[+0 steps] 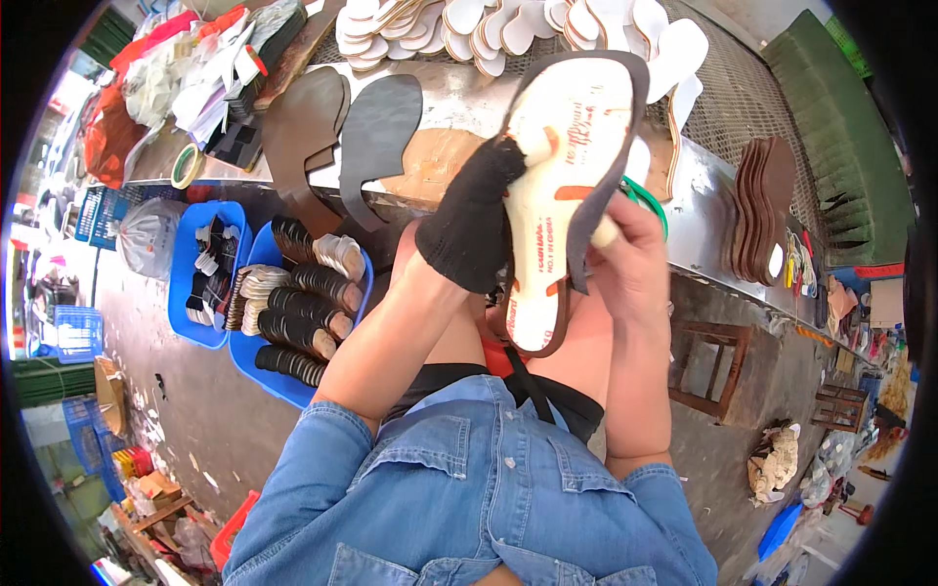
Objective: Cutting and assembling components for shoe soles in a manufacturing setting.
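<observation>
Above my lap I hold up a white insole board [532, 230] with red print and red slots. A dark leather piece lies behind it and shows past its edge along the top and right side. My left hand [467, 213], in a black fingerless glove, grips the board's left side with the thumb on its white face. My right hand [630, 256] pinches the dark leather edge at the right, its fingers partly hidden behind. A green loop [647, 203] shows just beyond the right hand; what it belongs to is hidden.
Many white insoles [479, 24] lie along the bench's far side. Grey leather pieces [381, 127] lie left, and stacked brown pieces [762, 210] right. Blue bins [207, 337] with bundled dark and light pieces stand on the floor at left. A wooden stool [711, 366] stands at right.
</observation>
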`<state>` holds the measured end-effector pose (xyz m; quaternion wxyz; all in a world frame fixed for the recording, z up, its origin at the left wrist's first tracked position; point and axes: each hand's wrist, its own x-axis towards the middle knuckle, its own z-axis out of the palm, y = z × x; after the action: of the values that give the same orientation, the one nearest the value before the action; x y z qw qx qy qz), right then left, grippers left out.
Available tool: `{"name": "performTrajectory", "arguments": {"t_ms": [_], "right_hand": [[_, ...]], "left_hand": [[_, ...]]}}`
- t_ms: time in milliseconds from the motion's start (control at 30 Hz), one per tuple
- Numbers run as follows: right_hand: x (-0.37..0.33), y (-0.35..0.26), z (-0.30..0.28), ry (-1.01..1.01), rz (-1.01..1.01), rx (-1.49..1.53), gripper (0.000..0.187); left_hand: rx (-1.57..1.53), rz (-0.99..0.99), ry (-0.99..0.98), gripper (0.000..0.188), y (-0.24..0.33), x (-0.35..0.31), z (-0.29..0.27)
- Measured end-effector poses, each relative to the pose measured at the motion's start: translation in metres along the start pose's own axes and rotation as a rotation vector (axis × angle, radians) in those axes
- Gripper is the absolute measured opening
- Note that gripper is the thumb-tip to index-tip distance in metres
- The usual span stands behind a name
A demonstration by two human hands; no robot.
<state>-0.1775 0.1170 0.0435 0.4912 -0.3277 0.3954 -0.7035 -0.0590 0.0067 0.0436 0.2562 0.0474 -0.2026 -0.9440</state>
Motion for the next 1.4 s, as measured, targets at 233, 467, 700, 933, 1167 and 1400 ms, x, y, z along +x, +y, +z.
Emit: {"name": "performTrajectory", "arguments": {"t_ms": [233,467,700,933,1167,1400], "right_hand": [[0.009,0.01,0.0,0.011,-0.068,-0.209,0.019],[0.01,0.01,0.028,0.184,-0.233,-0.446,0.011],[0.003,0.03,0.017,0.263,-0.213,-0.8,0.015],[0.004,0.013,-0.012,0.064,0.086,-0.858,0.012],[0.015,-0.045,-0.024,0.135,-0.674,-1.508,0.017],[0.004,-0.032,-0.032,0.073,-0.781,-1.441,0.018]], "left_hand": [[0.078,-0.063,0.136,0.039,-0.002,0.003,-0.004],[0.149,0.043,0.195,0.032,-0.005,0.013,-0.01],[0.186,0.151,0.242,0.033,-0.005,0.02,-0.013],[1.229,0.142,0.336,0.045,-0.013,0.0,-0.022],[1.358,0.09,0.082,0.09,0.006,-0.004,-0.023],[1.456,0.056,0.013,0.091,0.021,-0.004,-0.003]]}}
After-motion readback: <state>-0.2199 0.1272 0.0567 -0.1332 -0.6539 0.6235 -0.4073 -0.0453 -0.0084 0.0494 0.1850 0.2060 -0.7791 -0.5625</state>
